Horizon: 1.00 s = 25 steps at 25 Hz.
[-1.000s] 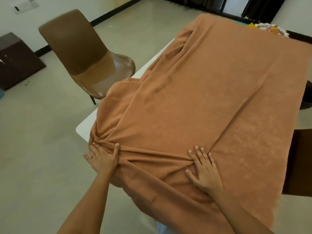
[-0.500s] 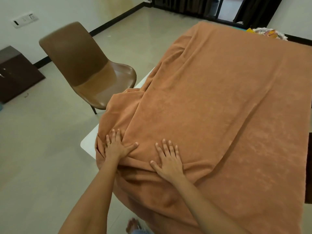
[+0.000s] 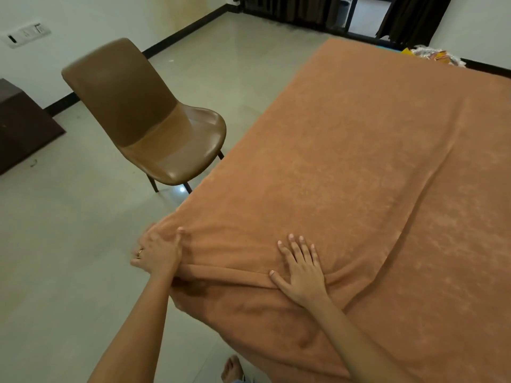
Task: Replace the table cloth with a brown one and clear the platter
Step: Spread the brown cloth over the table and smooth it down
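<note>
The brown cloth point(image 3: 345, 161) is already lying over the bench, covering every part of the top that I can see from here, and no other cloth is showing anywhere, so the swap itself looks all but done. What is going on now is the tidying. The left hand point(image 3: 159, 254) is working at the near left corner of the bench; it is blurred, but the thumb is lying on top of the cloth and the fingers seem to be curling over the corner, gripping the fabric there. The right hand point(image 3: 301, 272) is lying flat and open on the cloth just inside the near edge, fingers spread, pressing it down. A thick fold is running along the near edge between the two hands, and a long crease is slanting away from the right hand towards the far right, so some smoothing is still waiting. Beyond the far edge, near the far right corner, what I take to be the platter point(image 3: 420, 49) is sitting with a heap of yellow and orange wrappers on it, so that half of the job is looking untouched. A brown chair point(image 3: 154, 125) is standing off the left edge.
</note>
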### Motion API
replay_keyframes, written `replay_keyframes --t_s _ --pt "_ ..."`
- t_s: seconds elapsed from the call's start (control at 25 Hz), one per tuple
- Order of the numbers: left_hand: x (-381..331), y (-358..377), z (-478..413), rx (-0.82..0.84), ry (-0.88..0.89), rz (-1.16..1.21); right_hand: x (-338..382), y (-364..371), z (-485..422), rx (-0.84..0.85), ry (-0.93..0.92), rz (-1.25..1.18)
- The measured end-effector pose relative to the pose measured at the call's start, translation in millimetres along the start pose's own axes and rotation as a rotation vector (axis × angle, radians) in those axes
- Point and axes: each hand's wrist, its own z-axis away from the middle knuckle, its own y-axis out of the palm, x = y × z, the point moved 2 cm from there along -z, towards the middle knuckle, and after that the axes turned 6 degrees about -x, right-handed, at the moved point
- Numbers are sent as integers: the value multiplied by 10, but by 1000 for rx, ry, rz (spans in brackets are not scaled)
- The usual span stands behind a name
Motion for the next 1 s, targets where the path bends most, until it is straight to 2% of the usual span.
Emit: replay_keyframes --t_s 0.08,0.24,0.32,0.4,0.44,0.52,0.6,0.68,0.8,0.88,1.0 --pt "187 -46 -223 35 -109 221 -3 11 3 -5 13 13" --pt "514 89 -436 285 -144 535 64 7 5 -35 13 40" --pt "629 138 -509 509 -295 748 118 18 -21 -56 27 38" --pt "710 120 -504 833 -475 892 211 37 -84 -56 66 44" --pt "749 88 -476 965 -519 890 269 54 -129 -46 90 45" --pt "828 56 -433 1133 -467 858 428 88 -263 -16 124 47" --pt "884 36 -435 1162 -377 905 573 108 -432 14 162 52" --pt "929 31 -518 1152 -328 961 755 94 -572 -30 185 108" --pt "945 -39 -615 1182 -208 871 1151 157 -571 -118 89 41" --pt "987 -39 -652 1179 -175 820 1435 291 -478 -65 0 -52" --pt "1104 -11 -639 1124 -176 811 1552 404 -414 -4 0 -67"
